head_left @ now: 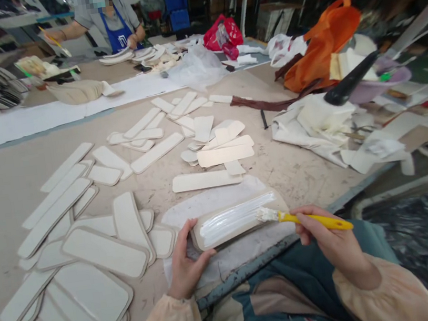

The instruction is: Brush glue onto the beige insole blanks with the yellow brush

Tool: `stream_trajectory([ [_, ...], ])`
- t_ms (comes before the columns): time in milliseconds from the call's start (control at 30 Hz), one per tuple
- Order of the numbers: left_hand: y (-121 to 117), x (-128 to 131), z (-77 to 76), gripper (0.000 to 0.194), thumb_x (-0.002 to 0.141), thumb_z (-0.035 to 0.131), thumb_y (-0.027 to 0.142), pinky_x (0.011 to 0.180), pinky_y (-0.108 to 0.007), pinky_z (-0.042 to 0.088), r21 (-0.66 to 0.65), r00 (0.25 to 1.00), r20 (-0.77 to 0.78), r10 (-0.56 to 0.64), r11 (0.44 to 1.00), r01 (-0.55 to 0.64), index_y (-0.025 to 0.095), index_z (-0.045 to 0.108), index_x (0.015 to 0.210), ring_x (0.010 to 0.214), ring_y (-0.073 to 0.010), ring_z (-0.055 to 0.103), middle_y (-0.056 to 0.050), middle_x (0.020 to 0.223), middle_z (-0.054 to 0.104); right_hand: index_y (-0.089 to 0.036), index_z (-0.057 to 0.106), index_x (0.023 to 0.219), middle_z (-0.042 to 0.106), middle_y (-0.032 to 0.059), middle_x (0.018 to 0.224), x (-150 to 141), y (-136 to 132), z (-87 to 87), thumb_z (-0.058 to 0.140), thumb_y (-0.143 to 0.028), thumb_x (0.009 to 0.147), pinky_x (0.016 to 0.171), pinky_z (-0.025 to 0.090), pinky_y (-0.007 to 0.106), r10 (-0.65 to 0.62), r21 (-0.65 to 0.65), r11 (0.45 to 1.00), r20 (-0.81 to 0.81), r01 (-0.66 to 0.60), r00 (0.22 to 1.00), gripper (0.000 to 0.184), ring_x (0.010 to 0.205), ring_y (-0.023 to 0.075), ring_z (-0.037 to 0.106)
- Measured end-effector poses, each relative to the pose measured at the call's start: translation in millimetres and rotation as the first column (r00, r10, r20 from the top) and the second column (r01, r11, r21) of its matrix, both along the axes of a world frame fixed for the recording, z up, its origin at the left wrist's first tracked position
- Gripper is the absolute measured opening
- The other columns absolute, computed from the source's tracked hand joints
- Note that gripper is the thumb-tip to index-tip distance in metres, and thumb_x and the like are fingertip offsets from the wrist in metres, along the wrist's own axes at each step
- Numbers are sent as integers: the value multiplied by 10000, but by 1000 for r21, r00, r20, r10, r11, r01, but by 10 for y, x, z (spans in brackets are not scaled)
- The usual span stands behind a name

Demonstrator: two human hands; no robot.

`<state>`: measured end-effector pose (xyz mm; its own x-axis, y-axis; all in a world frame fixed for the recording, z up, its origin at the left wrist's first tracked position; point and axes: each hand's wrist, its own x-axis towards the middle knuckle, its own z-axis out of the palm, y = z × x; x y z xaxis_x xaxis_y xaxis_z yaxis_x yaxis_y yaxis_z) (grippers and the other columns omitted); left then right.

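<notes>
My right hand (328,235) grips a paintbrush (313,220) by its yellow handle. White paste coats its bristles, which rest on the right part of a long, rounded panel (231,240). Glossy white streaks (230,219) run along most of that panel's face. With thumb and fingers around the panel's left end, my left hand (186,260) holds it on a white sheet (223,265) by the table edge. Just beyond lies a pale strip (206,179), and farther back is a small pile of cream pieces (225,153).
Many rounded panels (105,250) lie overlapped at the left. An orange bag (321,44), a white cloth bundle (312,125) and a black cone-shaped object (352,80) crowd the right. Across the table a person in a blue apron (116,33) holds a brush. The table edge (249,270) runs before me.
</notes>
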<state>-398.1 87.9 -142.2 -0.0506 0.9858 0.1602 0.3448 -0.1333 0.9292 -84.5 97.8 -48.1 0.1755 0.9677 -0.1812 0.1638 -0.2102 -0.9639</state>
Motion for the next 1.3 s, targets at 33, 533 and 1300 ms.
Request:
stream_trajectory([
  [33,2,0,3,832,681,756,315,1093,-456,304,-1,1000,-2,0,1000,0,286,319,1388,1260,-267,426,-78,1353,475,-183,630,917,585,-8,619,59,-3,6,597,-401,830,445,426,221,-26,12,1000,14,26,1000,237,460,101,516],
  [533,3,-13,-17,780,714,722,317,1104,-487,277,-35,1000,-25,12,999,-13,280,322,1382,1286,-273,397,-83,1380,446,-193,630,912,583,-1,620,320,41,21,608,-425,802,453,433,252,-157,94,984,73,150,985,257,474,128,516],
  [1300,2251,278,995,388,763,527,563,635,-282,413,-218,537,-837,-108,965,-146,197,653,727,752,-210,629,-53,743,690,-204,669,811,490,-1,582,748,1121,-139,582,-310,768,411,320,171,-107,117,919,-845,375,524,144,489,73,382],
])
